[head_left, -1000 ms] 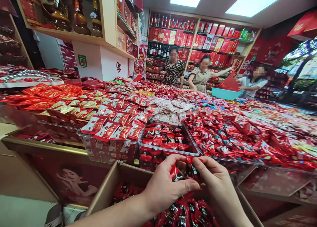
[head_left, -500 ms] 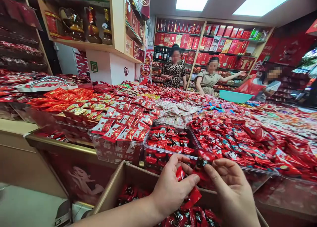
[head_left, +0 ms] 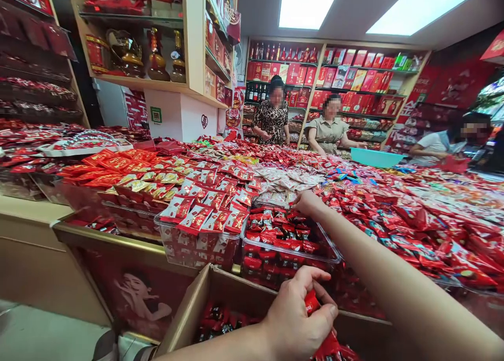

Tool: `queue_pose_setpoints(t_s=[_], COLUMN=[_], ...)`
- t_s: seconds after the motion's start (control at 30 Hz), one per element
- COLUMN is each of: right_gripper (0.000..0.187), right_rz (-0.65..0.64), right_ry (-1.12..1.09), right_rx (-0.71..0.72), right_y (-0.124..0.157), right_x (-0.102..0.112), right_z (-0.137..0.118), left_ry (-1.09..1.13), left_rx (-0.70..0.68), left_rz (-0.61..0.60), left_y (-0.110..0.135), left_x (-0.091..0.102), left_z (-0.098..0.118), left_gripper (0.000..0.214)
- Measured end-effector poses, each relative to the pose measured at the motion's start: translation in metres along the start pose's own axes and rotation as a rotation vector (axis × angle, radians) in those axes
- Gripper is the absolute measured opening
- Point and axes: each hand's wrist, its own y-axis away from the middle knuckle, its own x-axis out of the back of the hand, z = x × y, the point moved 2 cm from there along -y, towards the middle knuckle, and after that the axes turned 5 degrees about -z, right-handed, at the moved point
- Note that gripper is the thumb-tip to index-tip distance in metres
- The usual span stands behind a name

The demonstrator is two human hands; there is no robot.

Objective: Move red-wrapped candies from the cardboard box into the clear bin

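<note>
My left hand [head_left: 297,311] is curled round red wrapped candies [head_left: 311,302], above an open cardboard box [head_left: 187,311]. More red and dark wrapped candies [head_left: 222,319] lie inside that box. Stretched forward, my right hand [head_left: 310,203] is at the far right corner of a clear plastic bin [head_left: 289,252]. Its fingers are pinched together on a red wrapped candy [head_left: 293,205], only partly visible. Rows of red-and-black wrapped candies [head_left: 271,227] fill the bin below it.
Bins of white-and-red packets [head_left: 208,214] and red candies [head_left: 394,230] flank this bin. Behind stand two people, near a turquoise basin [head_left: 376,157]; another person is at far right. A shelf cabinet [head_left: 192,41] overhangs the left side.
My right hand has left my left hand and reached forward to the bin's back corner. My left hand has shifted slightly right and down, still holding candies. The person at far right has lowered a red bag.
</note>
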Motion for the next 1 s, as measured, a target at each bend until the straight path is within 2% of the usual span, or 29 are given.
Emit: queue_pose_setpoints(t_s=[0.17, 0.4, 0.47, 0.57, 0.67, 0.73, 0.77, 0.8, 0.9, 1.0], right_gripper=[0.016, 0.023, 0.023, 0.017, 0.015, 0.019, 0.021, 0.024, 0.025, 0.025], right_rz=[-0.097, -0.068, -0.046, 0.015, 0.138, 0.206, 0.223, 0.166, 0.02, -0.013], right_ry=[0.204, 0.303, 0.291, 0.242, 0.165, 0.006, -0.196, -0.399, -0.921, -1.24], right_rx=[0.031, 0.077, 0.099, 0.145, 0.211, 0.266, 0.294, 0.317, 0.332, 0.227], right_y=[-0.008, -0.008, -0.006, 0.008, 0.048, 0.087, 0.108, 0.128, 0.173, 0.188], right_x=[-0.016, -0.023, -0.018, 0.0, 0.022, 0.025, 0.021, 0.012, -0.026, -0.055], right_z=[-0.002, -0.004, -0.007, -0.011, -0.011, -0.007, -0.003, 0.0, 0.01, 0.022], left_ry=[-0.03, -0.056, -0.077, -0.043, 0.078, 0.161, 0.191, 0.218, 0.259, 0.294], left_rx=[-0.022, -0.02, -0.03, -0.052, -0.095, -0.119, -0.13, -0.14, -0.139, -0.1], left_rz=[0.017, -0.01, 0.001, 0.038, 0.151, 0.263, 0.313, 0.341, 0.346, 0.303], left_y=[-0.002, -0.003, -0.002, -0.003, -0.005, -0.007, -0.007, -0.008, -0.007, -0.006], left_x=[0.003, 0.003, 0.004, 0.008, 0.018, 0.027, 0.03, 0.031, 0.028, 0.02], left_z=[-0.002, -0.004, -0.004, -0.001, 0.007, 0.015, 0.018, 0.022, 0.027, 0.028], left_gripper=[0.033, 0.03, 0.029, 0.023, 0.023, 0.024, 0.023, 0.023, 0.02, 0.02])
